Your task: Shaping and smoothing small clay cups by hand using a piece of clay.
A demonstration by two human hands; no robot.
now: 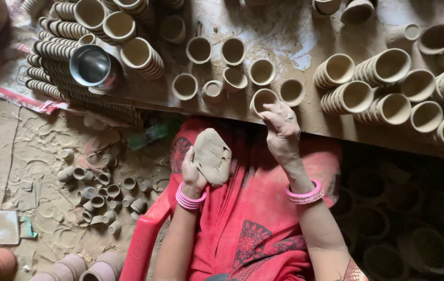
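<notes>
While the left hand [193, 174] cups a flat clay slab [212, 156], long axis upright, the nearer right hand [282, 132] has fingers [269, 110] pinching a clay cup [262, 99] at the surface [294, 47] edge.

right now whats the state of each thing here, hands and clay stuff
left hand: holding the clay slab
clay slab: flattened, edges ragged
right hand: fingers on the rim of a clay cup
clay cup: upright at the board's edge, hollow
steel bowl: tipped on its side
stacked cups: lying sideways, nested
small cups on floor: scattered, many tipped
</notes>
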